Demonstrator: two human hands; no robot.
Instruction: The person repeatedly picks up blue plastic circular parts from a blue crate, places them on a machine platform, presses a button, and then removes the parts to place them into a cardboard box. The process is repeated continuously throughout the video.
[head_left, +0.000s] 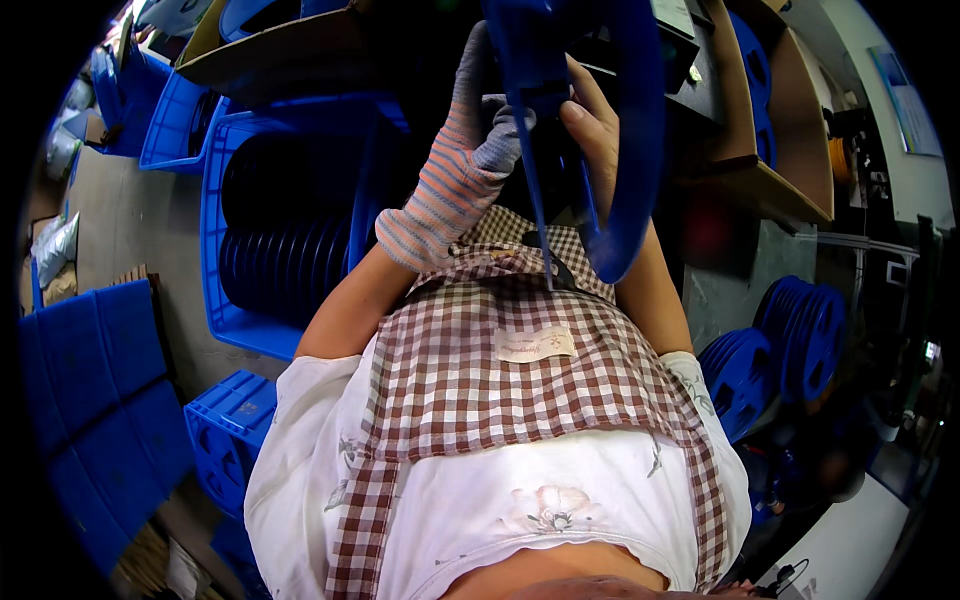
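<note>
A blue plastic reel [637, 150] is held up on edge in front of my chest, its rim curving down past the apron. My left hand [462, 150], in a grey and orange striped knit glove, grips it from the left, thumb bent against the blue plastic and a finger pointing up. Bare, my right hand [597, 125] holds the reel from the other side, thumb and fingers showing through its opening. Part of the right palm is hidden behind the rim. The space between and beyond the hands is dark.
Left of me, a blue crate [215, 250] holds a row of black discs. Open cardboard boxes [290, 65] with blue reels stand at the far left and far right. More blue reels [800, 335] lean together at right. Blue folded panels [105, 390] stand at lower left.
</note>
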